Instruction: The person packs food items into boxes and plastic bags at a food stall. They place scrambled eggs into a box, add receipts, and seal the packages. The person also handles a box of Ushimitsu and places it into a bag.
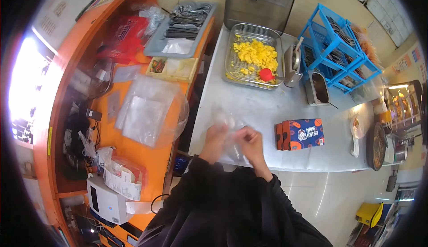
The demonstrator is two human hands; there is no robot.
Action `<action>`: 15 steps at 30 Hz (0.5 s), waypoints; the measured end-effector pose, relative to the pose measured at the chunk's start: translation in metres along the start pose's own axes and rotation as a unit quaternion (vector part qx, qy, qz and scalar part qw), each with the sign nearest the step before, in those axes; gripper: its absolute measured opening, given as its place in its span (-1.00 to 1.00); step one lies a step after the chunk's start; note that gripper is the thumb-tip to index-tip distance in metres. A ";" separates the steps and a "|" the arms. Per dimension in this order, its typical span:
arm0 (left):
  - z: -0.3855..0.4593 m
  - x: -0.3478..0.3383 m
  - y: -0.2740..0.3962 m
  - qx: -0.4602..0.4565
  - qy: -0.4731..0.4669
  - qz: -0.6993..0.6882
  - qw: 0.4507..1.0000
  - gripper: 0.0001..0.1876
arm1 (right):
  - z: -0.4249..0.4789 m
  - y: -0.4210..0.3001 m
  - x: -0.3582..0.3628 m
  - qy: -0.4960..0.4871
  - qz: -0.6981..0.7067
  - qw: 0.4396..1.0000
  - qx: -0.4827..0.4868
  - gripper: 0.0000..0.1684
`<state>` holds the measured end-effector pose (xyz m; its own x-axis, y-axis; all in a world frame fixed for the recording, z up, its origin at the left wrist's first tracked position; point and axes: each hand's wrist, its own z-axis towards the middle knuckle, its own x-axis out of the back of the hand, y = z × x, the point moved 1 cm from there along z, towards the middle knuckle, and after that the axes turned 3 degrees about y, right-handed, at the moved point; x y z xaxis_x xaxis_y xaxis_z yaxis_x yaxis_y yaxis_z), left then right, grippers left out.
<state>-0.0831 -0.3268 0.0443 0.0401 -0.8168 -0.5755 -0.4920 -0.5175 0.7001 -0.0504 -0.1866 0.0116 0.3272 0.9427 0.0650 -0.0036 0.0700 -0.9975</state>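
Note:
Both my hands are over the front edge of a steel table (pixel 260 110), on a blurred clear plastic bag (pixel 235 151). My left hand (pixel 214 141) grips its left part; the fingers of my right hand (pixel 249 143) pinch it on the other side. To the right lie stacked printed cardboard boxes (pixel 302 135). Farther back stands a glass tray (pixel 228 60) of yellow scrambled-egg-like food (pixel 255 55), with a red scoop (pixel 266 74) resting in it.
On the left, an orange counter (pixel 150 160) bears flat clear plastic bags (pixel 147 110), a grey bin (pixel 150 48) of wrapped cutlery and a white label printer (pixel 107 200). A blue plastic rack (pixel 334 51) and a steel container (pixel 312 96) stand at the back right.

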 end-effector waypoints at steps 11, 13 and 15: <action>0.027 0.050 0.005 -0.536 0.041 0.592 0.600 -0.73 | -0.001 -0.032 0.078 0.007 -0.326 0.940 0.099 -0.61; 0.052 0.045 -0.034 -0.480 0.058 0.584 0.652 -0.75 | -0.001 -0.040 0.063 0.038 -0.473 0.869 0.143 -0.47; 0.061 0.039 -0.046 -0.391 0.080 0.545 0.737 -0.80 | -0.003 -0.063 0.055 0.131 -0.397 0.878 0.235 -0.58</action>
<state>-0.1119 -0.3197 -0.0363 0.1247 -0.8431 0.5231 0.3421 0.5314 0.7750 -0.0291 -0.1400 0.0783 0.6088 0.4333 0.6645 -0.0456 0.8554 -0.5160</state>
